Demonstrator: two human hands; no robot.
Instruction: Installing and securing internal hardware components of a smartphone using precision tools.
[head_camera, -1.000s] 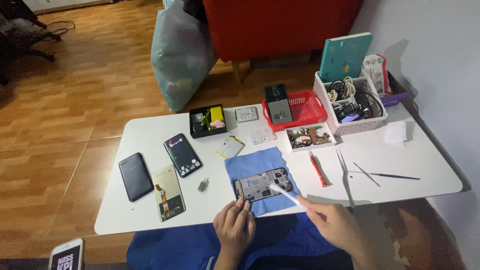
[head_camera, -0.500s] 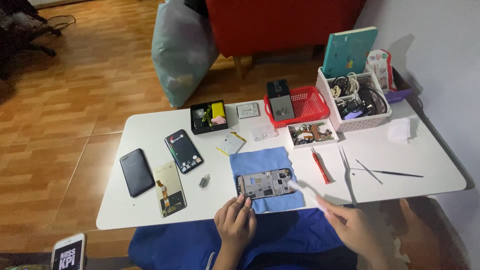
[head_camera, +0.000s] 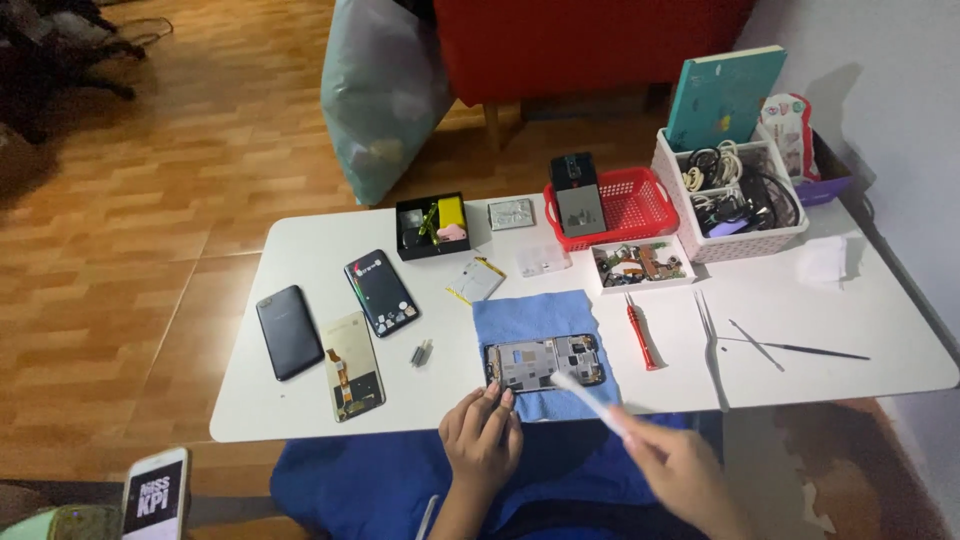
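An opened phone body with its circuit board exposed lies on a blue cloth near the front edge of the white table. My left hand rests at the table edge, its fingertips touching the phone's near left corner. My right hand is lower right, holding a thin white stick-like tool whose blurred tip reaches over the phone's near right side.
Left of the cloth lie a small metal part, a detached screen, a dark phone and a black back cover. A red screwdriver, tweezers and a probe lie right. Trays and baskets line the back.
The camera view shifted slightly. My right hand with the white tool moved back toward me and to the right, then its tip came over the phone again. My left hand stayed at the phone's corner.
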